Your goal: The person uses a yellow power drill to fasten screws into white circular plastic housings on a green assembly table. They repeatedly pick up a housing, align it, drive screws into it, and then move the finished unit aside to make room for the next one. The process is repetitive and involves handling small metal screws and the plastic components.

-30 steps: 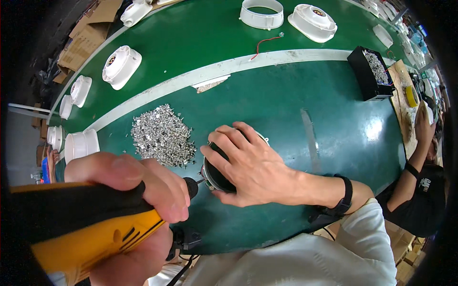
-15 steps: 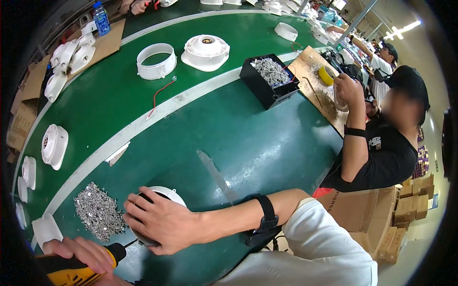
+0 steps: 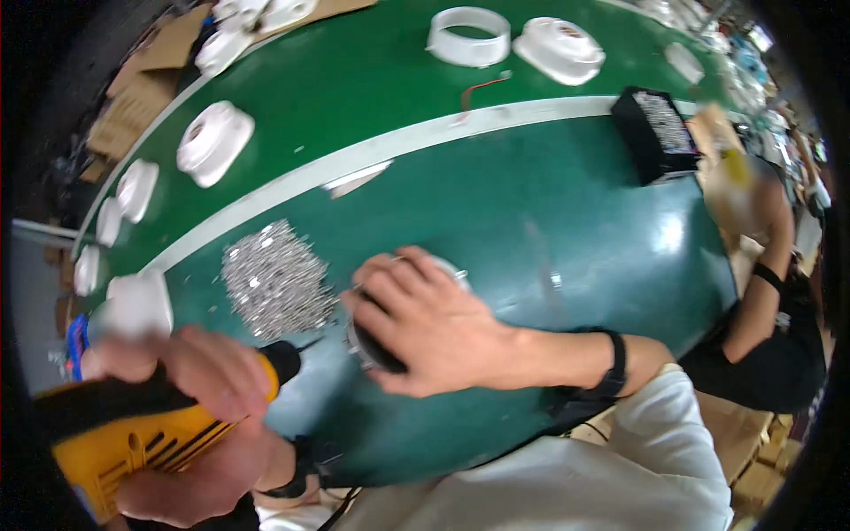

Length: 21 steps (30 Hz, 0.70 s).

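Note:
My left hand is wrapped round a yellow and black power screwdriver, blurred by motion. Its thin bit points right, toward the rim of a round white housing with a dark inside, a small gap away. My right hand lies over this housing and grips it against the green table, fingers across its top and thumb on the near side. Much of the housing is hidden under the palm. Just beyond the bit lies a heap of small silver screws.
A white plastic part sits left of the screws. Across the pale strip stand a white ring and white housings, with a red wire. A black box of screws is near a co-worker's arm at right.
The whole view has swung left and down, so the scene sits further right and higher. The screwdriver's bit has come slightly away from the housing's rim; my right hand keeps its hold.

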Motion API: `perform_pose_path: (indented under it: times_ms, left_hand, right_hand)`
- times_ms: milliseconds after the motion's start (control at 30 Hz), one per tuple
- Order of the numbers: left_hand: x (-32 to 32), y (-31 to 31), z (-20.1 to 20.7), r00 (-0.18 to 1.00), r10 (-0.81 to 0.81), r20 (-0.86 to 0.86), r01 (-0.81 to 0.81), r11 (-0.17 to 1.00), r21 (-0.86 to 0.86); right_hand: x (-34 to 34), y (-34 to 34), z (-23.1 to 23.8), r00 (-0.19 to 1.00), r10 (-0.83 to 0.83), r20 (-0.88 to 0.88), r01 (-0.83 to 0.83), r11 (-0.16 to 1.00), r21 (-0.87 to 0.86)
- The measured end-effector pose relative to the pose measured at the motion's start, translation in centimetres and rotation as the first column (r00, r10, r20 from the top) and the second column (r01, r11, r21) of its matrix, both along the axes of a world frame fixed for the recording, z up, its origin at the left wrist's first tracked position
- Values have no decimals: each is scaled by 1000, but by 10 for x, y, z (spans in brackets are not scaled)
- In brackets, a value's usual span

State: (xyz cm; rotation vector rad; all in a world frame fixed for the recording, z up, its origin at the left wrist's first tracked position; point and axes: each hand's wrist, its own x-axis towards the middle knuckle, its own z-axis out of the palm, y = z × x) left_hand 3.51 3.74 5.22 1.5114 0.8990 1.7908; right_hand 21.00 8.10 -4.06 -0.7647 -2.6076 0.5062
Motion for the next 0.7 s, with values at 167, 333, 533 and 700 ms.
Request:
perform_pose_path:
  times_ms: [167,333,533,700]
  left_hand:
    - [4,-14,10,999,-6,39,11,991,-134]
    - [13,-17,11,994,-83,68,94,980,-174]
    - [21,-15,10,991,-114,71,125,976,-179]
    - [23,-14,5,989,-132,72,144,968,-205]
  right_hand:
    - [-8,-3,-1,999,13,33,-14,1000,26]
    - [-7,-4,-1,999,16,29,-17,999,32]
    - [-6,-4,0,999,8,33,-9,999,40]
    - [-5,-3,-4,1000,6,-1,-6,998,68]
